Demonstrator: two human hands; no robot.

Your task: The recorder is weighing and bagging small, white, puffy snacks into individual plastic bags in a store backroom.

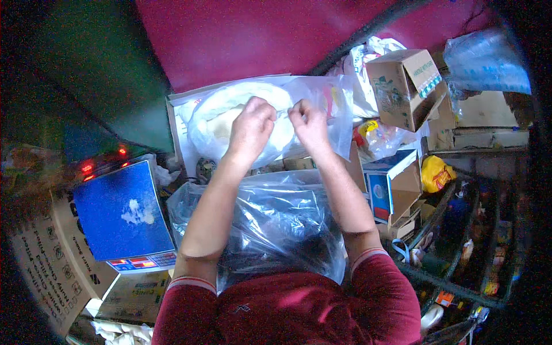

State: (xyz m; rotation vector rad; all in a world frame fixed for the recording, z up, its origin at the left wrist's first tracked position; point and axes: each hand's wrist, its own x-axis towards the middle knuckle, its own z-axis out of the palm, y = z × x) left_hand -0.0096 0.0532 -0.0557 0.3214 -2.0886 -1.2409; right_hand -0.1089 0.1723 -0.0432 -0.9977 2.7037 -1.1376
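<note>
My left hand (253,129) and my right hand (309,123) are close together over a large white plastic-lined sack (201,118) with pale, powdery-looking contents. Both have their fingers pinched, fingertips nearly meeting. A thin, pale edge between them appears to belong to a clear plastic bag (343,95), which spreads out behind my right hand. Glare on the white surfaces blurs just where each fingertip grips. Under my forearms, nearer my body, lies a big sheet of crinkled transparent plastic (282,213).
To the left stands a digital scale (141,263) with a blue panel (118,213) above its keypad. An open cardboard box (397,95), a blue-and-white carton (379,192) and a yellow bag (437,174) sit at right. Dark racks (454,270) hold small packets at lower right.
</note>
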